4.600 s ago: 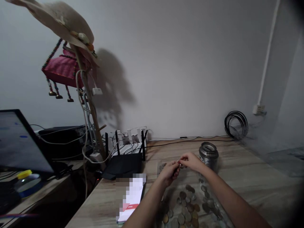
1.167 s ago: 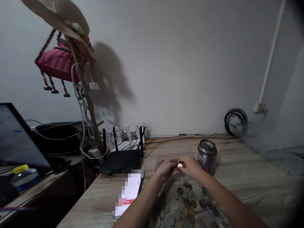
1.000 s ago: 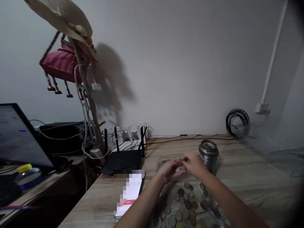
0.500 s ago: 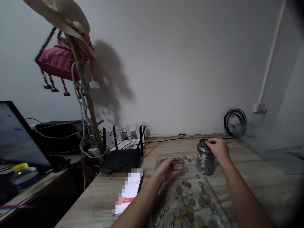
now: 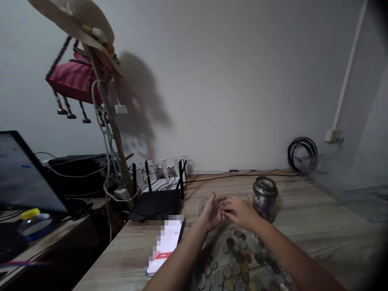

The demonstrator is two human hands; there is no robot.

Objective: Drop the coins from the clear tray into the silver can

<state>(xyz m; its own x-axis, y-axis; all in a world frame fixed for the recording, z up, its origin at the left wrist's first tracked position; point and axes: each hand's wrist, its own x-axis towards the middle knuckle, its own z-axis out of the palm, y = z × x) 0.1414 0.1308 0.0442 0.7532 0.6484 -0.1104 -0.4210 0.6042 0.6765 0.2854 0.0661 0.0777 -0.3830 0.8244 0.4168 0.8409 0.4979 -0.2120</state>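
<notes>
Right hand point(image 5: 245, 213) moved off can point(image 5: 266, 199); desk point(image 5: 315, 230) meets wall point(image 5: 227, 89).

Bare left hand point(image 5: 214, 213): palm partly masked by the fingers of the bare right hand point(image 5: 242, 212); anything between them is hidden.
Round silver- and copper-coloured metal coins point(image 5: 227, 271): strewn below both hands, cut off by the bottom edge, markings too small to read.
Cylindrical grey metal tin point(image 5: 265, 201): right of the right hand, its print illegible.
White-screened rectangular phone point(image 5: 168, 241): left of the left hand, partly blurred by pixelation.
</notes>
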